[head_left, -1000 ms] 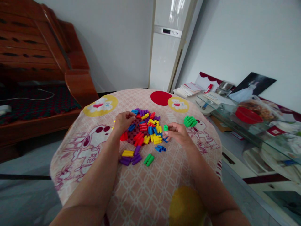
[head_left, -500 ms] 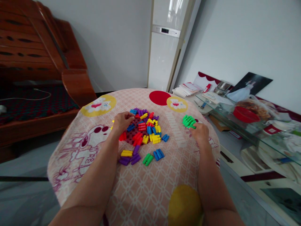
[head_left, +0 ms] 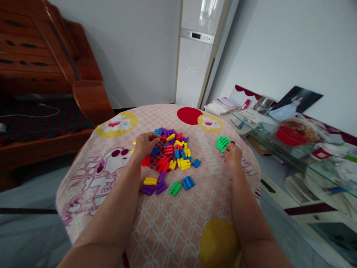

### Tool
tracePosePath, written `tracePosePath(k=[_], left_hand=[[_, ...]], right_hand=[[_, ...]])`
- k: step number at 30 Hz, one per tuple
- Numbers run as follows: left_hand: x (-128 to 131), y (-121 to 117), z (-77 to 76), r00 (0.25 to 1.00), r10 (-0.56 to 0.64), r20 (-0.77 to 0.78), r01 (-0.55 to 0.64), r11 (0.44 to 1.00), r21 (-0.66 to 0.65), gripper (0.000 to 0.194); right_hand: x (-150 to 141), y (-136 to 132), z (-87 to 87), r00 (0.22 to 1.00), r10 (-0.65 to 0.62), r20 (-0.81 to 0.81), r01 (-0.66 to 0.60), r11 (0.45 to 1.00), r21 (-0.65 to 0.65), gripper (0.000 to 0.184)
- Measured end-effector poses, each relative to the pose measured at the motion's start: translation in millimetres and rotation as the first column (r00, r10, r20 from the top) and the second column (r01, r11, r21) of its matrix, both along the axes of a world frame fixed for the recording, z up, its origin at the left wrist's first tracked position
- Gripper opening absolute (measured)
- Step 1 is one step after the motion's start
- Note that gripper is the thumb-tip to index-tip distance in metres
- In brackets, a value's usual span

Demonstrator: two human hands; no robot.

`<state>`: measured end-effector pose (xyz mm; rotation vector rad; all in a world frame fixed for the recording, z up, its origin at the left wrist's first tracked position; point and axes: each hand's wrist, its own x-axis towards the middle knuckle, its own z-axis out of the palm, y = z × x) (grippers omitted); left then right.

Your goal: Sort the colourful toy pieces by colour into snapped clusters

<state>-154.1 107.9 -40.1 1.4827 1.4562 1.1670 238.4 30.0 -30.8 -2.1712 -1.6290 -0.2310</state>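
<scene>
A heap of small finger-shaped plastic blocks [head_left: 168, 150] in red, yellow, blue and purple spreads over the middle of the round table. My left hand [head_left: 146, 144] is at the heap's left edge with its fingers curled together; whatever is between the fingertips is hidden. Over on the right, a tight group of green blocks [head_left: 222, 142] lies in rows. My right hand [head_left: 233, 153] has its thumb and fingers pinched on the near right edge of this group, at a green block mostly covered by the fingers. Nearer me lie a separate green block [head_left: 175, 188] and a blue block [head_left: 188, 182].
A patterned cloth [head_left: 178, 219] covers the table [head_left: 92, 163]. To the right stands a glass-topped cabinet [head_left: 267, 139] with papers, a red bowl [head_left: 291, 134] and bags. A wooden bench [head_left: 92, 98] is at the left, and a tall white unit [head_left: 193, 70] stands behind.
My right hand has shifted slightly left, bringing the green block at its fingertips up against the green group. My left hand has hardly moved.
</scene>
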Motion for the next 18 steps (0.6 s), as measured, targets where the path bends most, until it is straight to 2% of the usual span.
tracePosePath(k=[3,5,6,8,9,11,13,14,15,16,18], left_hand=[[1,-1,1.0,1.0,0.006,0.001,-0.006,1.0,-0.004,0.023],[2,-2,1.8,1.0,0.017,-0.006,-0.017,1.0,-0.007,0.022],[2,-3,2.1,1.0,0.022,-0.013,-0.023,1.0,-0.008,0.022],[3,-4,2.3,0.999,0.03,-0.029,-0.03,1.0,-0.006,0.021],[3,-4,2.3,0.999,0.031,-0.032,-0.031,1.0,-0.004,0.021],[3,-5,2.2,0.999,0.028,-0.028,-0.028,1.0,0.0,0.02],[2,-5,2.0,1.0,0.022,-0.022,-0.022,1.0,0.0,0.02],[1,-5,2.0,1.0,0.022,-0.023,-0.022,1.0,-0.001,0.02],[1,-5,1.8,0.999,0.023,-0.026,-0.023,1.0,-0.001,0.02],[0,-5,1.6,0.999,0.023,-0.031,-0.023,1.0,-0.001,0.02],[0,-4,0.7,0.999,0.023,-0.032,-0.023,1.0,-0.002,0.019]], right_hand=[[-6,-3,6.9,0.997,-0.021,-0.072,0.024,0.998,0.051,0.033],[-18,-8,13.9,0.991,0.011,-0.131,0.004,0.993,0.115,0.035],[-29,-11,17.3,0.983,0.072,-0.171,-0.049,0.989,0.137,0.032],[-56,-19,22.9,0.915,0.295,-0.276,-0.27,0.955,0.126,0.023],[-73,-25,24.9,0.833,0.432,-0.346,-0.433,0.898,0.08,0.02],[-108,-39,27.7,0.641,0.631,-0.436,-0.715,0.698,-0.042,0.018],[-139,-54,29.7,0.506,0.759,-0.411,-0.862,0.465,-0.203,0.016],[-152,-61,30.4,0.452,0.815,-0.363,-0.886,0.364,-0.287,0.016],[-162,-67,30.9,0.419,0.853,-0.309,-0.882,0.302,-0.362,0.016],[-170,-71,31.1,0.404,0.878,-0.257,-0.862,0.272,-0.427,0.016],[-176,-75,30.2,0.404,0.896,-0.184,-0.828,0.273,-0.489,0.016]])
